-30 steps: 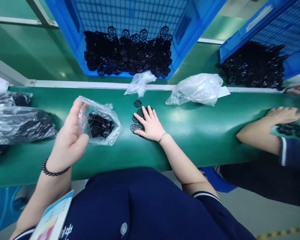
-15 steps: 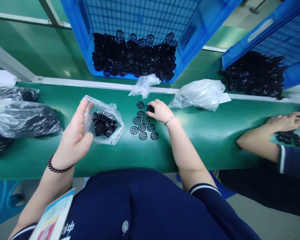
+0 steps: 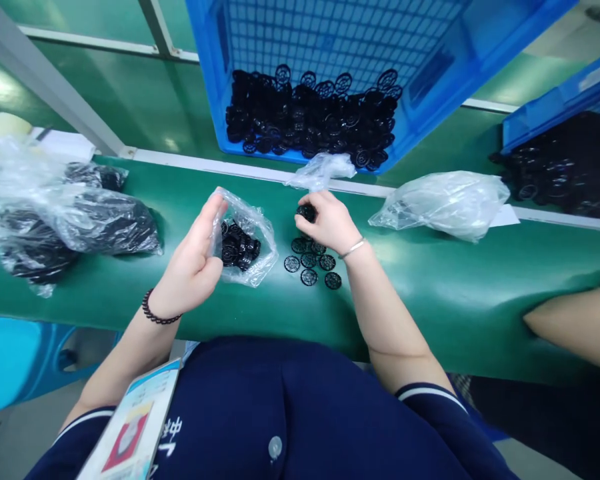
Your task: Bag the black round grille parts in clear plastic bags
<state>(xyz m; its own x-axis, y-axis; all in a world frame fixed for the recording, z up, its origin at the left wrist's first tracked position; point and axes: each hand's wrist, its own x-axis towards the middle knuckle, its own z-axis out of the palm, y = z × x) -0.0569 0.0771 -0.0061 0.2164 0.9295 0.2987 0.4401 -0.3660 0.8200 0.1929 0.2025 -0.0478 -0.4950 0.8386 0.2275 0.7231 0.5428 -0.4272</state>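
My left hand (image 3: 193,267) holds one side of a clear plastic bag (image 3: 266,268), its fingers and thumb at the bag's edge. The bag lies with its mouth spread, and a heap of black spoked plastic wheels (image 3: 239,248) shows inside. To the right, my right hand (image 3: 333,223) pinches a black wheel (image 3: 307,213) between thumb and fingers; whether more sit under it I cannot tell. Just below that hand, several loose black wheels (image 3: 309,277) lie flat on the green table, some partly hidden by the fingers.
A blue crate (image 3: 410,143) full of black wheels tilts toward me behind the table. Crumpled clear bags (image 3: 445,200) lie along the back edge. Filled bags (image 3: 105,223) are piled at left. Another crate (image 3: 545,127) and a co-worker's arm (image 3: 580,327) are at right.
The view has swung left. My right hand has moved slightly left and back onto the farthest wheel of the loose group, which now shows in its fingers. My left hand keeps the bag.
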